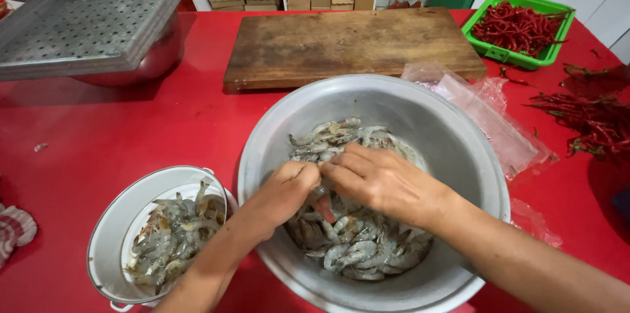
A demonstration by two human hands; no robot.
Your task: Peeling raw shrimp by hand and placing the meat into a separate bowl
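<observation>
where both hands (331, 185) meet, one shrimp (321, 205) pinched, above big metal bowl (459, 149)

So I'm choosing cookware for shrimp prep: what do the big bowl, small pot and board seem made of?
Big bowl: probably aluminium; dull grey, matte brushed sheen.
Small pot: looks like white enamelled metal; glossy coat, thin dark rim, small handles.
Board: wood; brown grain, worn and stained, unfinished-looking.

Clear plastic bag (489, 116) beside bowl (459, 129)
</observation>
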